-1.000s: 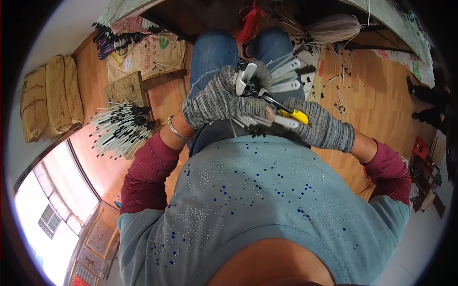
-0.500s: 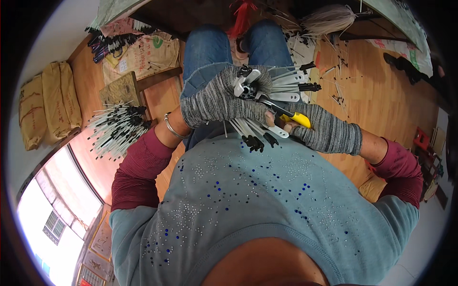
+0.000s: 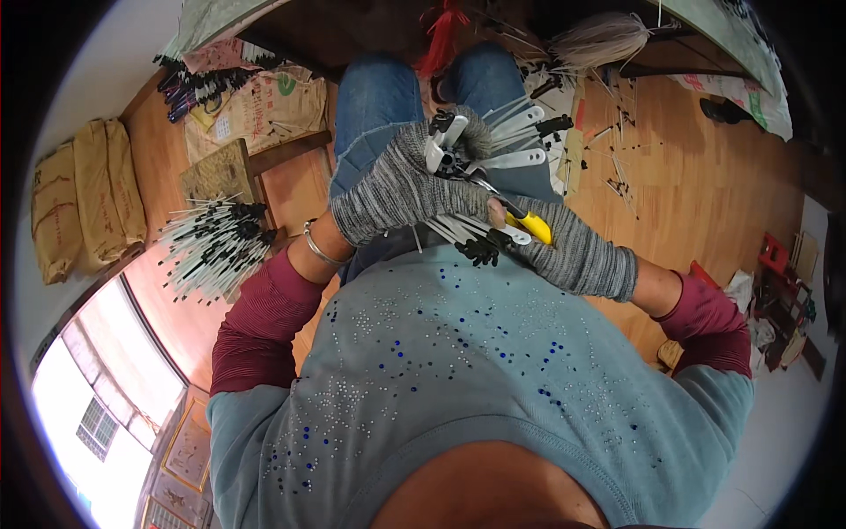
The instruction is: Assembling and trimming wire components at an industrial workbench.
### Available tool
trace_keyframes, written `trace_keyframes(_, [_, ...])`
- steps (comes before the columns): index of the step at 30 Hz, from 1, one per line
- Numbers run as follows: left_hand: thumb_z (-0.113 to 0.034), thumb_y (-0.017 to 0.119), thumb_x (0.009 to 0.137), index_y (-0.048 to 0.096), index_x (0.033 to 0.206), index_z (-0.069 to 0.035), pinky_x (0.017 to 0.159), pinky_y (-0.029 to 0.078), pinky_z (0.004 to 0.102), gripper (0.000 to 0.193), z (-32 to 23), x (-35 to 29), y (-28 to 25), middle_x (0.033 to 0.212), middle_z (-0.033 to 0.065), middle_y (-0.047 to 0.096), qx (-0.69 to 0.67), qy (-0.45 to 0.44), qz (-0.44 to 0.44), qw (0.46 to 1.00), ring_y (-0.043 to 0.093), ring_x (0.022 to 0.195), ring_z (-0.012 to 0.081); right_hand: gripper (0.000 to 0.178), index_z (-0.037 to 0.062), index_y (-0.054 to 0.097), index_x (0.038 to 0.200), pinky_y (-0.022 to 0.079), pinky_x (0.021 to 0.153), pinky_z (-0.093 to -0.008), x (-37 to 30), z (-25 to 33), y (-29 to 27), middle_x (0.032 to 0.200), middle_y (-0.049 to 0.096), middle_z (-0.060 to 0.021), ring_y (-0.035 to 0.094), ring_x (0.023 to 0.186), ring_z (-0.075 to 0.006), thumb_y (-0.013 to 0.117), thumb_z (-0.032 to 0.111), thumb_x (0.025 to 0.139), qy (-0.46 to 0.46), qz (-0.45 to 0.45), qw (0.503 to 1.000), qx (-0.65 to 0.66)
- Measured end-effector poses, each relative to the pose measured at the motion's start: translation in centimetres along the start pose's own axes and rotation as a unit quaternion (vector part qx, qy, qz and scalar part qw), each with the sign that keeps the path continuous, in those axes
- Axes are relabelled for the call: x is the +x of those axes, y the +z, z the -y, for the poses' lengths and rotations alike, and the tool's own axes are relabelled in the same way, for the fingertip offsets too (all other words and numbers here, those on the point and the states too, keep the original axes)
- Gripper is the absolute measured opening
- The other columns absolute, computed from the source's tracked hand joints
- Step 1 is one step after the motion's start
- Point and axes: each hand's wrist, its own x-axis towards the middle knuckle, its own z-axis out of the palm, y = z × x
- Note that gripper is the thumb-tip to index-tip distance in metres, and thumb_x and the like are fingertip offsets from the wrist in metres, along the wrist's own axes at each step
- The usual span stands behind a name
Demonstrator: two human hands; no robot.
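Left hand (image 3: 412, 183): curled round white-ribbed frame (image 3: 509, 160) above lap (image 3: 379, 93) | right hand (image 3: 573, 249): closed on yellow-handled tool (image 3: 534, 228) | advice, I'd say: brace the hub (image 3: 452, 161), keep ribs (image 3: 455, 232) clear

The left hand (image 3: 414, 181) hides the middle of the bunched white ribs (image 3: 515, 160); the yellow-handled tool (image 3: 531, 228) is partly covered, its working end too small to tell. The right hand's (image 3: 577, 251) fingertips are mostly hidden. The far edge cuts off the table (image 3: 753, 48). Glare washes out the left window (image 3: 66, 388); black floor scraps (image 3: 619, 188) are too tiny to identify.
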Motion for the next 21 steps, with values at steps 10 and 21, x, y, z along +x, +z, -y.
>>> trace_keyframes(10, [-0.023,0.07,0.059,0.051,0.088,-0.004,0.062,0.041,0.0246,0.039,1.0,0.6,-0.3,0.073,0.0043,0.052,0.158,0.146,0.02,0.976,0.051,0.069,0.0146,0.028,0.0014,0.049,0.093,0.042,0.063,-0.0273,1.3,1.2,-2.4,0.078,0.055,-0.0084,0.052,0.067,-0.0186,0.053,0.023,0.075,0.27,0.1,0.95,0.124])
trace_keyframes(21, [-0.019,0.077,0.05,0.052,0.08,-0.003,0.056,0.039,0.0206,0.041,-0.9,0.5,-2.0,0.069,0.0002,0.048,0.11,0.025,-0.004,0.994,0.046,0.064,0.0079,0.026,0.0053,0.052,0.087,0.041,0.053,-0.0271,2.8,4.7,-5.5,0.064,0.053,-0.006,0.05,0.058,-0.0156,0.053,0.029,0.075,0.208,0.13,0.969,-0.027])
